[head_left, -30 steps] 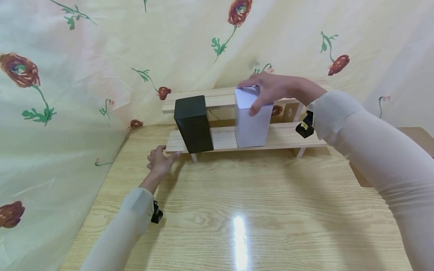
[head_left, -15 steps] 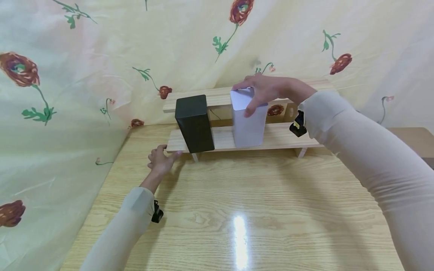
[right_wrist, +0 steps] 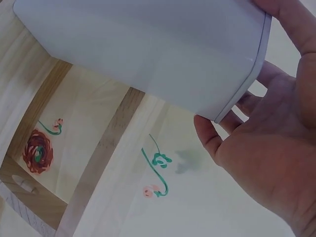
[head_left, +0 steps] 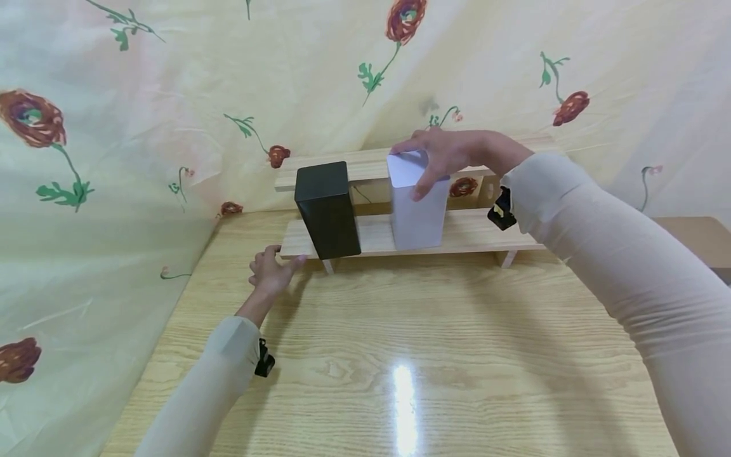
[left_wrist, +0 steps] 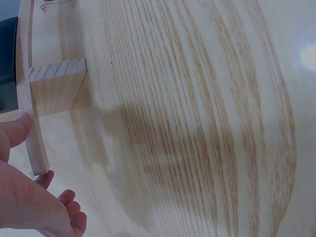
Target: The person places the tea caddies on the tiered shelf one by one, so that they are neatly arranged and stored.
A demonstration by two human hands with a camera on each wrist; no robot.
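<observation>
In the head view, a tall white canister with a lid stands upright on the lower board of a two-tier wooden shelf. From above, my right hand grips its top, thumb on the front and fingers around the far side; the right wrist view shows these fingers along the lid's edge. A tall black canister stands to the left on the same board. My left hand holds the lower board's left end, its thumb against one face and a finger at the corner in the left wrist view.
The shelf stands on a wood-grain table against a flower-printed cloth. Farther right lies a brown panel or board. Short wooden feet carry the lower board.
The white canister, with my right hand on it, has shifted slightly left along the board, mostly in the first half second. My left hand and the black canister stay put.
</observation>
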